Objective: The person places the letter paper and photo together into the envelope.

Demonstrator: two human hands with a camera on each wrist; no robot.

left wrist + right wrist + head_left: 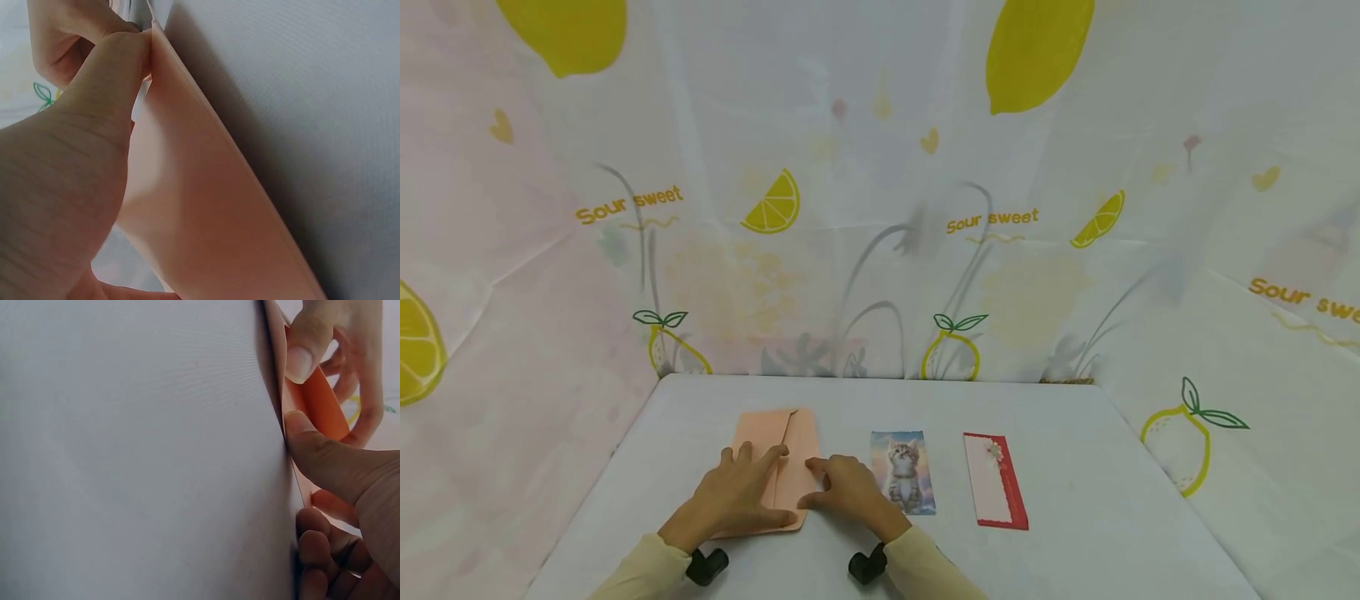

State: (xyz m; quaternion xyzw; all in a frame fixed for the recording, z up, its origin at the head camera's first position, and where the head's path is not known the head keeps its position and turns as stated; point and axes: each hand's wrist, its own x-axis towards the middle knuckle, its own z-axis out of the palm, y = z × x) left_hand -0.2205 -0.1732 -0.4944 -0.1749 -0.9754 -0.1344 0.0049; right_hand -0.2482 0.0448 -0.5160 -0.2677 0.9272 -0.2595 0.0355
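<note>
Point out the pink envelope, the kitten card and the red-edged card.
pink envelope (801, 433), head view, bare upper flap.
kitten card (904, 471), head view, the kitten's body.
red-edged card (988, 487), head view, white middle.

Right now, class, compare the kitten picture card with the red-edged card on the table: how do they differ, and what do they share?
The kitten picture card shows a kitten on a bluish ground; the red-edged card is white with a red border and a small flower. The kitten picture card looks wider, the red-edged card narrower. The kitten picture card lies right beside the right hand; the red-edged card lies farther off. Both lie flat on the table, untouched.
</note>
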